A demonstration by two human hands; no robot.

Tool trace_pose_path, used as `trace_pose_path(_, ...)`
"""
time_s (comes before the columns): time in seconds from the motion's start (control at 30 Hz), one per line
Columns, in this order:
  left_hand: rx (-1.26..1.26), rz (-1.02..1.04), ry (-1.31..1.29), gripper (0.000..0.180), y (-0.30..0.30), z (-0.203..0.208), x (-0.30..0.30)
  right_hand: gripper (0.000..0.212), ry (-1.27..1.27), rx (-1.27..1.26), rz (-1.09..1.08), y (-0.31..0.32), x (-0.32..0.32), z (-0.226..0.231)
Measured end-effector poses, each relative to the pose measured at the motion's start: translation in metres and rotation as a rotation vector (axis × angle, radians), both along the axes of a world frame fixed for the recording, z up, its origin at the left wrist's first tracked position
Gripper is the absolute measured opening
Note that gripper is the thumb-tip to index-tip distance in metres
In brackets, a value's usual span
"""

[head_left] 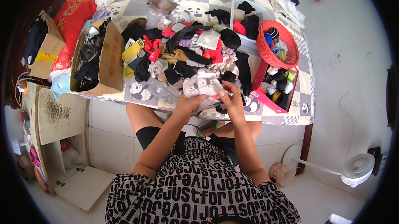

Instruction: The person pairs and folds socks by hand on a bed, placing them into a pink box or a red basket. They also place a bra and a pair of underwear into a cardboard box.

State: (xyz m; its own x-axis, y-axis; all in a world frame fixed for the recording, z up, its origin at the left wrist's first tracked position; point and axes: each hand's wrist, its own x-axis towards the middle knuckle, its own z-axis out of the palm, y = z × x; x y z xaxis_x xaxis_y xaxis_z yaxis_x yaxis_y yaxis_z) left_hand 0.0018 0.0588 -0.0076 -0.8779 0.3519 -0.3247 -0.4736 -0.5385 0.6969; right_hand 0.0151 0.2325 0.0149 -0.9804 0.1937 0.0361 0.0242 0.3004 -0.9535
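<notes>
Near the bed's front edge I hold a pair of pale pinkish socks (202,84) with animal faces and small ears on them. My left hand (187,105) pinches their lower left side between thumb and fingers. From the right, my right hand (233,101) grips the lower right part, its thumb in front and fingers bent. Just beyond my hands lies a mixed heap of socks and small clothes (178,56) in black, red, yellow, grey and white. A clear plastic bag (163,90) rests left of the socks. Some cloth under my hands is partly hidden.
Left of the heap stand an open cardboard box (111,60) of dark clothes and another carton (52,51). To the right are a red basket (291,56), a red box (268,101) with rolled socks, and a white bin (235,6). A fan (356,169) stands at lower right.
</notes>
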Motion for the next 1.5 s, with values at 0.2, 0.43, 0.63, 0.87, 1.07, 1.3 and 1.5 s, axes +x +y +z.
trace_pose_path(0.2,-0.192,-0.132,0.094,0.031,-0.002,-0.023,0.004,0.018,0.123,-0.216,0.111,-0.01,-0.005,-0.003)
trace_pose_path(0.43,-0.094,0.02,-0.037,0.049,-0.002,0.01,0.002,0.015,0.324,-0.228,0.163,-0.022,0.021,0.028)
trace_pose_path(0.63,-0.111,-0.104,0.021,0.061,0.001,-0.002,0.012,0.025,0.446,0.128,0.058,-0.031,-0.001,0.023)
trace_pose_path(0.87,-0.252,-0.241,0.394,0.047,-0.001,0.002,0.013,0.049,0.332,0.007,-0.003,-0.037,-0.001,0.014)
trace_pose_path(1.07,0.348,0.131,-0.06,0.044,-0.002,0.0,-0.001,0.056,-0.223,-0.277,0.424,-0.019,0.023,-0.016)
trace_pose_path(1.3,0.516,0.29,-0.108,0.05,-0.019,-0.009,-0.021,0.029,-0.587,-0.575,0.261,-0.013,0.052,-0.053)
trace_pose_path(1.5,0.431,0.022,-0.446,0.036,0.013,-0.066,0.025,0.029,-0.361,-0.308,0.143,-0.022,0.038,-0.061)
